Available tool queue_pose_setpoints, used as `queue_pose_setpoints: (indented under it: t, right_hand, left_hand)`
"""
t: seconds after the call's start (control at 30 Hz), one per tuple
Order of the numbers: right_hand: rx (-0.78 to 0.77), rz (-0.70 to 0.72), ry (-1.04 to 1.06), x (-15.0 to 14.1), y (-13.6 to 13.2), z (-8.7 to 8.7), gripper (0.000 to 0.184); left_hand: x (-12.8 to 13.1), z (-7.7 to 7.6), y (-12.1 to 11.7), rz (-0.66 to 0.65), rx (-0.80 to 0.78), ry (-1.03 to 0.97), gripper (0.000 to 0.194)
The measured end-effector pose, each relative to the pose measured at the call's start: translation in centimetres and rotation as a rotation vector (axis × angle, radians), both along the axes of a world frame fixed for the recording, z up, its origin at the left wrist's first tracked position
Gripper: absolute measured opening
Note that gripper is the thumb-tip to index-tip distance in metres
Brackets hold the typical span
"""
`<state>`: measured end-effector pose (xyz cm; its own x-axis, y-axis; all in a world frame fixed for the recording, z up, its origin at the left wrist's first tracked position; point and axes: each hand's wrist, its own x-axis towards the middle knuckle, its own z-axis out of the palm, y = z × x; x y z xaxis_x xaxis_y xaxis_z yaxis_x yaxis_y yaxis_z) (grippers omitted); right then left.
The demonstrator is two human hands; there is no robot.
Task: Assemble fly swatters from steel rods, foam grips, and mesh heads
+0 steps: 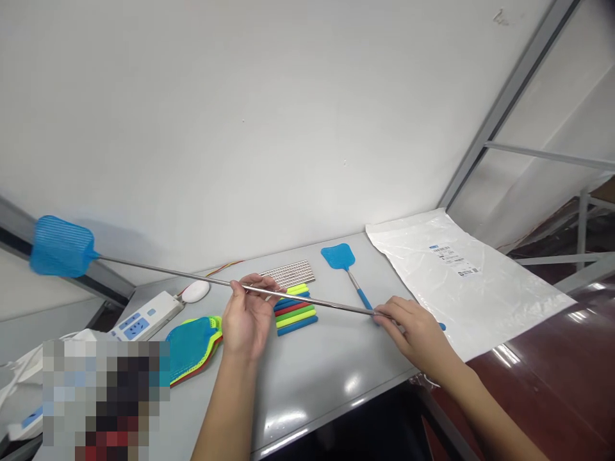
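Observation:
I hold a fully extended telescopic fly swatter across the table. Its blue mesh head (pixel 61 246) hangs in the air at far left, and its thin steel rod (pixel 163 271) runs right and down. My left hand (pixel 247 317) pinches the rod near its middle. My right hand (pixel 416 333) grips the blue handle end. A second, collapsed blue fly swatter (pixel 342 261) lies on the grey table (pixel 327 371) between my hands. Under the rod lie several coloured handle sleeves (pixel 294 314) and a row of steel rods (pixel 288 274).
A stack of coloured swatter heads (pixel 195 346) lies at left, beside a white power strip (pixel 144 317) and a white oval object (pixel 195 291). A clear plastic bag (pixel 461 275) covers the table's right end. A white wall stands behind; a metal frame rises at right.

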<state>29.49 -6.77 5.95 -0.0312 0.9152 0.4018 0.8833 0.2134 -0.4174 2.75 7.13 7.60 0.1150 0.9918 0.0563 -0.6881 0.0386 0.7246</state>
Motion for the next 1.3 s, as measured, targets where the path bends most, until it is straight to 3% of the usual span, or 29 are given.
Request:
queue_pose_setpoints:
  t: [0.37,0.83,1.3]
  right_hand:
    - [-0.197,-0.008,0.229,-1.1,-0.5,1.1,0.017]
    - [-0.208,-0.052,0.28,-1.7,-0.3,1.1,0.029]
    - [-0.223,-0.021,0.267,-1.9,-0.5,1.3,0.012]
  left_hand:
    - [-0.5,-0.8,-0.7,-0.025,0.017,0.07,0.032]
    - [-1.1,-0.6,-0.9,-0.038,0.075,0.092,0.031]
    - [-1.0,-0.5,-0.8,0.034,0.058,0.102,0.034]
